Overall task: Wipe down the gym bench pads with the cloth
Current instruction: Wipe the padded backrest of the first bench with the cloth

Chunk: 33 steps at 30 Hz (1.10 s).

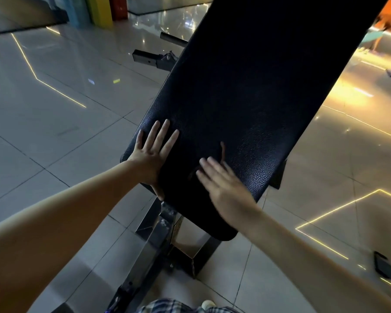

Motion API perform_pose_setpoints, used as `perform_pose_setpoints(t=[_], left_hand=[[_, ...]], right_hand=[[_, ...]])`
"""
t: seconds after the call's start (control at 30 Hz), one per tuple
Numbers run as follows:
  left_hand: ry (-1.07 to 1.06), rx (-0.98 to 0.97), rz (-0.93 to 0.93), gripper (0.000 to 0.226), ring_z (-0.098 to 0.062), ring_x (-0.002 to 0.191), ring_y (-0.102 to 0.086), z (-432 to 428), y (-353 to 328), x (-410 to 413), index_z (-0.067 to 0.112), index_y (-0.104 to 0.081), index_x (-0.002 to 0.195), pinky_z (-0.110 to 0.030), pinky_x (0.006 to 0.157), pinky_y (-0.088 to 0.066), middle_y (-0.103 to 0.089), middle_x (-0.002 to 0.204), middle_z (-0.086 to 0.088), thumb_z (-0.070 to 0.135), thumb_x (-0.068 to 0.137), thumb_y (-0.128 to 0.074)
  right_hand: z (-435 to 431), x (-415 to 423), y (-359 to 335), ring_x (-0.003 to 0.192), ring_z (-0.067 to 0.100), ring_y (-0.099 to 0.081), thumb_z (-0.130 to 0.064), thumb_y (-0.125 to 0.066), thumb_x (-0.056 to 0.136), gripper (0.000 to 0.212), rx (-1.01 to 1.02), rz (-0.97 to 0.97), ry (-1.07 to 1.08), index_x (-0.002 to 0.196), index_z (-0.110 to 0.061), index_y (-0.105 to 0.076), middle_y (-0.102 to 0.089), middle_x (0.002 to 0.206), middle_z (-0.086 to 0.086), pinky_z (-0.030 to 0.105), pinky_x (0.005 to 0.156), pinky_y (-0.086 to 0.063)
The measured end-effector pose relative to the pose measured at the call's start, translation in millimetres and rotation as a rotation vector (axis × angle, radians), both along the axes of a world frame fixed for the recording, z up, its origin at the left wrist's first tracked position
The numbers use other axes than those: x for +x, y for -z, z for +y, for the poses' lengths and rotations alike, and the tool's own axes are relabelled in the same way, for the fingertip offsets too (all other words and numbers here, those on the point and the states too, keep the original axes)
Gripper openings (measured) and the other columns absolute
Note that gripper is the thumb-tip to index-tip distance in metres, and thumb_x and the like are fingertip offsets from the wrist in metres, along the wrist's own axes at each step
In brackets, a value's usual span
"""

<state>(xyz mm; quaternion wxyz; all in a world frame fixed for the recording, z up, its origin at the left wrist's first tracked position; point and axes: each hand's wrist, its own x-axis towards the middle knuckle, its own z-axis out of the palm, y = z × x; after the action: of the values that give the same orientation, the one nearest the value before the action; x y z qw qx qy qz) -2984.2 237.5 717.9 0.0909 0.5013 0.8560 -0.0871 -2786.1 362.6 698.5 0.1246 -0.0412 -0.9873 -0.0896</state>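
Floor: pale glossy tiled floor (54, 132), spreads all round and carries bright streaks of reflected light.
Pad: long black grained-vinyl bench pad (257, 86), slopes up and away from the viewer and fills the middle of the view; near end sits under both hands.
Frame: dark metal bench frame (158, 224), shows below the near end of the pad.
Left hand: left hand (152, 154), lies flat on the pad's left edge, fingers straight and spread wide, grips nothing.
Right hand: right hand (221, 184), blurred, presses on the surface with fingers stretched out, not curled.
Cloth: dark cloth (222, 151), hard to tell from the black vinyl; likely the dim shape with a reddish edge just under and beyond the right fingertips.
Risk, cloth: may slip out from under the flat fingers, since nothing pinches it; bare skin would then rub the pad instead.
Risk, coverage: may leave the far upper end unwiped, being well apart from both hands.
Risk, bench: may rock if the left hand leans hard on the edge.
Count: hands, two; cloth, one at most; pads, one for certain, while the rounded dark end lower down may be a second, cannot tell; frames, one.
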Motion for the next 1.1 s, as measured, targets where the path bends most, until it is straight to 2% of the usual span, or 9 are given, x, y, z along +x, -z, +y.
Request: perform_pose_setpoints(t=[0.07, 0.13, 0.27, 0.4, 0.5, 0.7, 0.9, 1.0, 1.1], left_hand=[[0.009, -0.016, -0.011, 0.17, -0.032, 0.128, 0.046, -0.8, -2.1, -0.7, 0.022, 0.058, 0.12, -0.06, 0.116, 0.008, 0.058, 0.132, -0.013, 0.08, 0.036, -0.078], [0.008, -0.019, -0.02, 0.171, -0.032, 0.127, 0.047, -1.5, -3.9, -1.2, 0.022, 0.057, 0.12, -0.06, 0.116, 0.009, 0.058, 0.132, -0.012, 0.079, 0.034, -0.078], [0.003, -0.026, -0.015, 0.17, -0.031, 0.124, 0.049, 0.3, -2.3, -0.8, 0.023, 0.062, 0.114, -0.06, 0.115, 0.009, 0.063, 0.124, -0.01, 0.078, 0.035, -0.079], [-0.009, -0.041, -0.012, 0.169, -0.032, 0.122, 0.049, 1.9, -3.5, 0.1, 0.022, 0.063, 0.11, -0.06, 0.115, 0.01, 0.062, 0.124, -0.011, 0.078, 0.037, -0.079], [-0.024, -0.043, -0.01, 0.167, -0.03, 0.122, 0.049, 3.8, -4.7, 2.0, 0.022, 0.064, 0.107, -0.06, 0.116, 0.008, 0.06, 0.125, -0.012, 0.073, 0.041, -0.082], [-0.032, -0.024, 0.001, 0.169, -0.028, 0.124, 0.048, -0.1, -5.6, 3.7, 0.023, 0.064, 0.107, -0.058, 0.116, 0.007, 0.059, 0.127, -0.011, 0.078, 0.036, -0.079], [-0.028, 0.002, -0.012, 0.168, -0.029, 0.13, 0.044, -0.3, -5.4, 2.9, 0.024, 0.061, 0.112, -0.058, 0.117, 0.005, 0.057, 0.131, -0.01, 0.075, 0.038, -0.081], [-0.019, -0.004, -0.022, 0.169, -0.03, 0.129, 0.045, -0.4, -5.7, 1.7, 0.024, 0.06, 0.113, -0.058, 0.116, 0.008, 0.057, 0.131, -0.011, 0.076, 0.036, -0.081], [-0.012, -0.005, -0.024, 0.168, -0.031, 0.125, 0.047, -0.3, -4.2, 0.7, 0.023, 0.061, 0.112, -0.059, 0.116, 0.008, 0.057, 0.13, -0.011, 0.076, 0.037, -0.08]], right_hand=[[28.9, -7.8, -24.8, 0.13, 0.038, -0.044, 0.002, -0.049, 0.078, 0.047, 0.052, 0.062, 0.06, 0.125, 0.0, -0.058, -0.048, 0.139, 0.021, 0.052, 0.106, -0.025], [55.5, -14.1, -52.3, 0.135, 0.039, -0.037, 0.006, -0.053, 0.082, 0.045, -0.021, 0.159, 0.199, 0.127, 0.002, -0.056, -0.043, 0.143, 0.021, 0.05, 0.11, -0.019], [84.9, -26.5, -86.2, 0.145, 0.028, -0.015, -0.006, -0.043, 0.097, 0.041, -0.156, 0.325, 0.406, 0.138, -0.004, -0.046, -0.027, 0.153, 0.014, 0.039, 0.118, -0.004], [75.7, -56.1, -90.2, 0.146, 0.03, -0.012, -0.005, -0.039, 0.097, 0.043, -0.156, 0.421, 0.517, 0.14, -0.002, -0.041, -0.026, 0.154, 0.016, 0.042, 0.119, -0.002], [55.0, -85.9, -83.3, 0.146, 0.03, -0.011, -0.003, -0.037, 0.094, 0.046, -0.164, 0.374, 0.467, 0.14, -0.002, -0.039, -0.023, 0.155, 0.015, 0.041, 0.118, 0.0], [2.5, -108.5, -36.9, 0.146, 0.027, -0.011, 0.0, -0.027, 0.094, 0.049, -0.161, 0.163, 0.163, 0.142, -0.001, -0.035, -0.021, 0.156, 0.013, 0.038, 0.117, 0.001], [35.5, -76.8, -56.5, 0.145, 0.031, -0.016, 0.0, -0.033, 0.091, 0.048, -0.072, -0.036, 0.004, 0.138, -0.001, -0.043, -0.024, 0.154, 0.016, 0.043, 0.117, -0.008], [84.1, -66.7, -87.7, 0.134, 0.047, -0.034, 0.001, -0.041, 0.078, 0.049, -0.02, 0.046, 0.084, 0.124, 0.006, -0.056, -0.041, 0.142, 0.026, 0.058, 0.109, -0.024], [135.8, -51.7, -128.0, 0.141, 0.044, -0.02, 0.002, -0.042, 0.084, 0.048, -0.078, 0.221, 0.353, 0.131, 0.003, -0.051, -0.028, 0.15, 0.025, 0.054, 0.115, -0.016]])
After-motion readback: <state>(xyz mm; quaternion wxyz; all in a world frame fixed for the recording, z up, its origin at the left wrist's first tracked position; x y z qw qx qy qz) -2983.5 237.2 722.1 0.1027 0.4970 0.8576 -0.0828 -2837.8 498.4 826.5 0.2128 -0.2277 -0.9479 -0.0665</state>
